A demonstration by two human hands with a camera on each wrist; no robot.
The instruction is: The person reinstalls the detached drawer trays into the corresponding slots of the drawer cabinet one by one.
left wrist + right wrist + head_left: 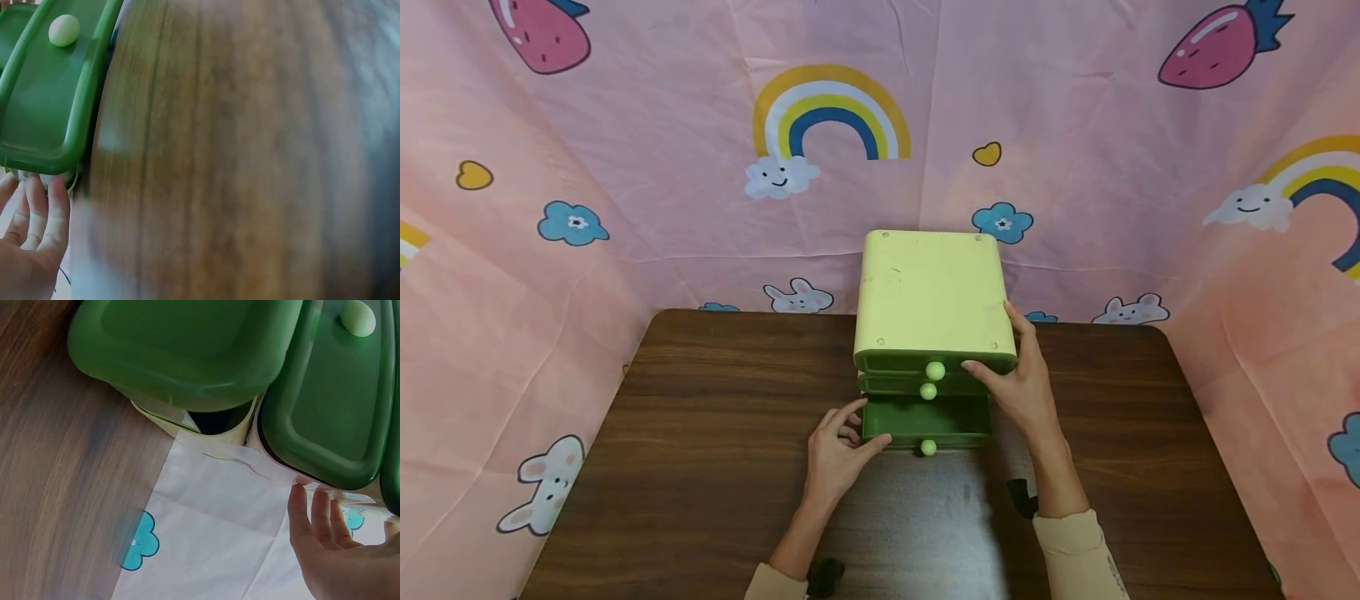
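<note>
A small pale yellow-green drawer cabinet (934, 292) stands near the table's back edge, with green drawer fronts and round light knobs. Its bottom drawer (928, 417) is pulled out, showing a dark green inside; the two drawers above sit much farther in. My left hand (835, 454) holds the bottom drawer's left front corner, thumb at the front rim and fingers along the side. On the cabinet's right side, my right hand (1028, 392) grips the upper front corner, thumb at the front; the right wrist view shows fingertips (299, 492) against the cabinet's side.
The brown wooden table (715, 433) extends to both sides of the cabinet. A pink patterned cloth (685, 125) hangs close behind it and along both sides. Dark wrist gear (1022, 498) shows beside the right forearm.
</note>
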